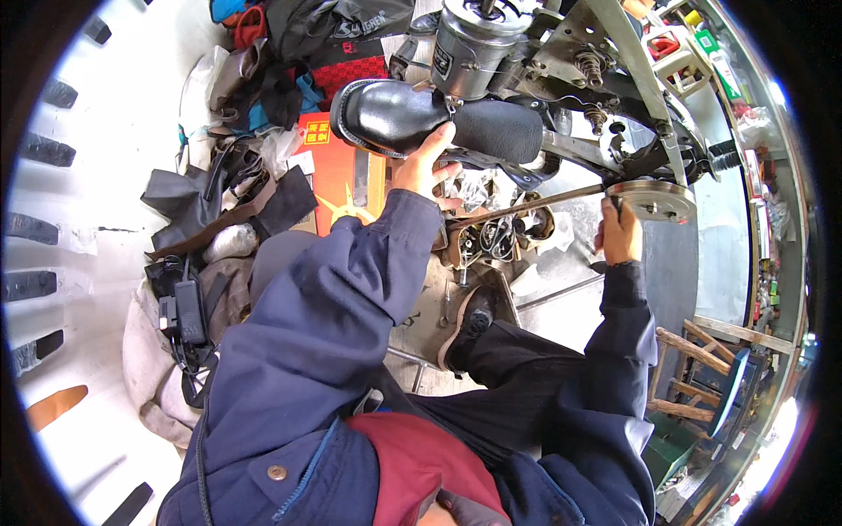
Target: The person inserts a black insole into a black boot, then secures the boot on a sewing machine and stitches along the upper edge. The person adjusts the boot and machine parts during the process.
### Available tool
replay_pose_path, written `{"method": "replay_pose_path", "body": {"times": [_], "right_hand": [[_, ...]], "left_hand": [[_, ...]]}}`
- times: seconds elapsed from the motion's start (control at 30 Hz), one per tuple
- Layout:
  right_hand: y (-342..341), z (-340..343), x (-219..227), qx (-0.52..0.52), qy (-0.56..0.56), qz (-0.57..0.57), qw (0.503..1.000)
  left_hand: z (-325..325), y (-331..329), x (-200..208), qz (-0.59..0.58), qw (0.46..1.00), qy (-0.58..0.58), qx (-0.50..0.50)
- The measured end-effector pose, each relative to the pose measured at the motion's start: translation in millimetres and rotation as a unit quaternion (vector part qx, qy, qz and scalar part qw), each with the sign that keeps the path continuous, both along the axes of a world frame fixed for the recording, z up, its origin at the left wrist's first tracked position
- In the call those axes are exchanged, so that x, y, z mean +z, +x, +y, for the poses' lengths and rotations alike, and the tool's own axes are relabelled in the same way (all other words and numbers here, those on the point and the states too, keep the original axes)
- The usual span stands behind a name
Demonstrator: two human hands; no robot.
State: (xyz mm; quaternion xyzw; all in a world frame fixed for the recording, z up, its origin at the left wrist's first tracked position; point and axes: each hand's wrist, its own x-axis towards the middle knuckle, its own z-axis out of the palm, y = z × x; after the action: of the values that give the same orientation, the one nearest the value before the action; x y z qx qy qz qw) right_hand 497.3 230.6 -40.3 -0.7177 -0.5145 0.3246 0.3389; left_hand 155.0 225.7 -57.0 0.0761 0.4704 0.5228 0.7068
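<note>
A black leather boot (pixel 386 118) is fitted over the arm of a metal shoe-sewing machine (pixel 474 57), its sole end to the left and its soft shaft to the right. My left hand (pixel 425 167) grips the near side of the boot, with a finger up by the needle area and other fingers curled below. At the machine's right, my right hand (pixel 619 232) is closed at the rim of the metal handwheel (pixel 653 202); the handle inside the grip is mostly hidden.
Beneath the machine, a tray of small metal parts (pixel 495 241) stands near my shoe (pixel 474 324). An orange box (pixel 342 175) and heaped leather scraps (pixel 219 202) lie at left. At right are a wooden stool (pixel 702 377) and crowded shelves (pixel 763 202).
</note>
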Motion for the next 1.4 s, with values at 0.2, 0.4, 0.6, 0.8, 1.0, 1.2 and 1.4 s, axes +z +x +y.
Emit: {"method": "replay_pose_path", "body": {"times": [0.2, 0.4, 0.6, 0.8, 1.0, 1.2, 1.4], "right_hand": [[54.1, 10.5, 51.5, -0.065, 0.176, -0.157, 0.970], [149.3, 28.4, 10.6, -0.174, 0.100, -0.317, 0.927], [133.1, 27.5, -51.8, -0.158, -0.039, -0.181, 0.970], [13.6, 5.4, -18.4, 0.053, -0.004, 0.054, 0.997], [68.0, 11.7, 55.3, -0.060, 0.217, -0.070, 0.972], [159.9, 31.3, -21.1, -0.180, 0.106, -0.244, 0.947], [138.3, 27.8, -101.0, -0.023, 0.092, -0.299, 0.950]], "left_hand": [[-0.4, -1.4, 1.7, 0.025, 1.000, -0.003, -0.016], [-1.6, -2.4, 9.0, 0.016, 1.000, -0.005, -0.017], [-4.2, -2.6, 15.4, 0.007, 1.000, 0.007, -0.022], [-2.9, -1.6, 15.3, 0.011, 1.000, -0.004, -0.013], [0.0, -1.9, 13.2, 0.023, 1.000, -0.016, 0.000], [1.2, -3.5, 16.5, 0.013, 1.000, -0.017, -0.006], [-1.4, -4.4, 17.9, 0.005, 1.000, 0.011, -0.022]]}}
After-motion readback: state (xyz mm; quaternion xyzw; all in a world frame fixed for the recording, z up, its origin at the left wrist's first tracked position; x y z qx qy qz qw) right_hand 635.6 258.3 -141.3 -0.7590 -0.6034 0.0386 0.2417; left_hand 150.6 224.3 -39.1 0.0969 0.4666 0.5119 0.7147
